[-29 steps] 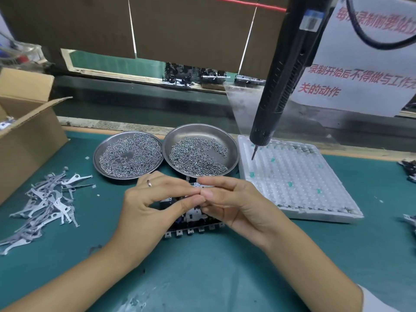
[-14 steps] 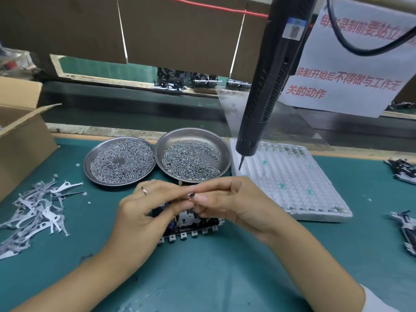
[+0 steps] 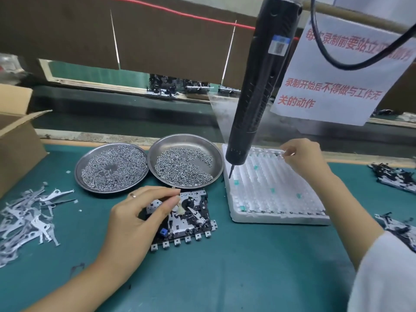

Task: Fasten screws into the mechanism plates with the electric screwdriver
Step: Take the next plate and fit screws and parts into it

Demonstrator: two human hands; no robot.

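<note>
Right hand [image 3: 302, 157] now away at the foam tray [image 3: 279, 199], pinching something small; left hand [image 3: 139, 212] pinching a white piece on the mechanism plate [image 3: 193, 221].

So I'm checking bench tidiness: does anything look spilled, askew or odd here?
Mostly tidy. Thin metal levers lie in a loose, tangled heap on the mat's left, and the right screw dish overlaps the left dish, sitting tilted.

Two round dishes [image 3: 155, 152] looked like dull brushed metal; screws [image 3: 180, 165] inside shone bright. Screwdriver [image 3: 258, 86] was matt black plastic. White tray [image 3: 276, 194] looked foamy, bumpy. Table mat [image 3: 225, 278] was matt teal. Box [image 3: 15, 140] was plain brown cardboard.
</note>
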